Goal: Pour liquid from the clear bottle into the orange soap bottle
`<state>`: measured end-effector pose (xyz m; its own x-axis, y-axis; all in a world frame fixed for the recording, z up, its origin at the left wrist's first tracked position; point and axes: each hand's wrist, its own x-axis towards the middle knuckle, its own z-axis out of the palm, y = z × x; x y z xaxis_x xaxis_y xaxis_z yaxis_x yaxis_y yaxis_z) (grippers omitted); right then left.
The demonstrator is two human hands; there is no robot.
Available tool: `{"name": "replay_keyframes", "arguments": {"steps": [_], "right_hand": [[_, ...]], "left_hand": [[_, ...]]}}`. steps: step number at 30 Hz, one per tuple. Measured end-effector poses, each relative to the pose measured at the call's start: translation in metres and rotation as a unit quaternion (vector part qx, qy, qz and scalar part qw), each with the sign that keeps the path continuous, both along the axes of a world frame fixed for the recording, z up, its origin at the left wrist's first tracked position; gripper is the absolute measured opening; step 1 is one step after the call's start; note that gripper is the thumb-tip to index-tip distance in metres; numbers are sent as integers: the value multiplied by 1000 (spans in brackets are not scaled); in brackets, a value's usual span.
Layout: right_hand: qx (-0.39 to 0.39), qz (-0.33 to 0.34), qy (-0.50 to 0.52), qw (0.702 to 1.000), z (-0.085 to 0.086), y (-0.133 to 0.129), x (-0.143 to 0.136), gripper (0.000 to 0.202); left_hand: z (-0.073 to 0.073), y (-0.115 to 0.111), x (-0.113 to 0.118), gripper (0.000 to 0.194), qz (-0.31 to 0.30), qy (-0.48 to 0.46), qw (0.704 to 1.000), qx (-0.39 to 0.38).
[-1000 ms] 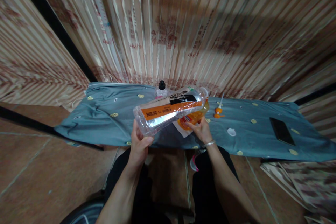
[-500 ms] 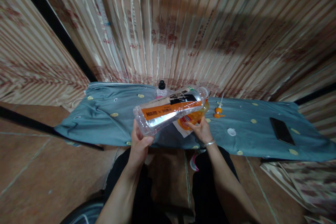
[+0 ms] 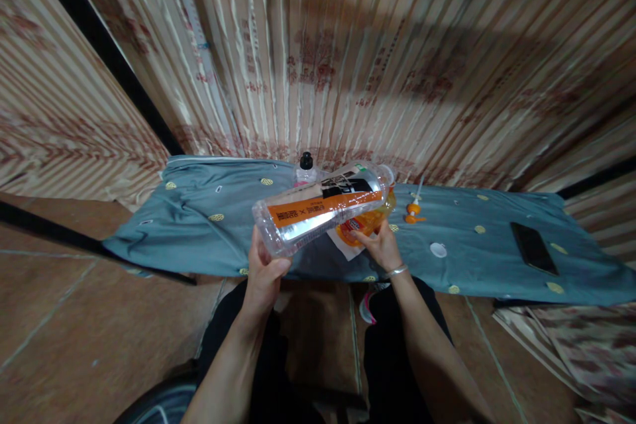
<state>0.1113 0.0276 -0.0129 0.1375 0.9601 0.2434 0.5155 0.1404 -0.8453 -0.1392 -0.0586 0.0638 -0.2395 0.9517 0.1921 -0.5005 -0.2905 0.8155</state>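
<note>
- Here's the left hand [image 3: 265, 273], fingers and thumb closed around the base end of the clear bottle [image 3: 322, 210], which lies tilted in the air, mouth end raised toward the right.
- Over to the right hand [image 3: 382, 246], curled round the orange bottle [image 3: 366, 224], thumb across its front; a silver bracelet [image 3: 396, 271] circles that wrist.
- The bottle necks overlap in view, and whether they touch I can't tell!
- White paper [image 3: 346, 249] pokes out below the orange bottle, above the blue cloth [image 3: 199, 248].
- Just behind the clear bottle, a black-capped bottle [image 3: 306, 174] stands upright, partly hidden.
- Right of the orange bottle lies the orange pump [image 3: 413, 211], its pale tube pointing at the curtain [image 3: 322, 46].
- Nearer the person, a round white disc [image 3: 438, 250]; farther right, the dark phone [image 3: 534, 248], flat on the cloth.
</note>
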Motion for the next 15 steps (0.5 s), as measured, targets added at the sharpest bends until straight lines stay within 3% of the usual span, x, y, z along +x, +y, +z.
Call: {"name": "replay_keyframes", "arguments": {"steps": [15], "right_hand": [[-1, 2, -2, 1000, -1, 0, 1, 71]], "left_hand": [[2, -1, 0, 45, -3, 2, 1000, 0]]}}
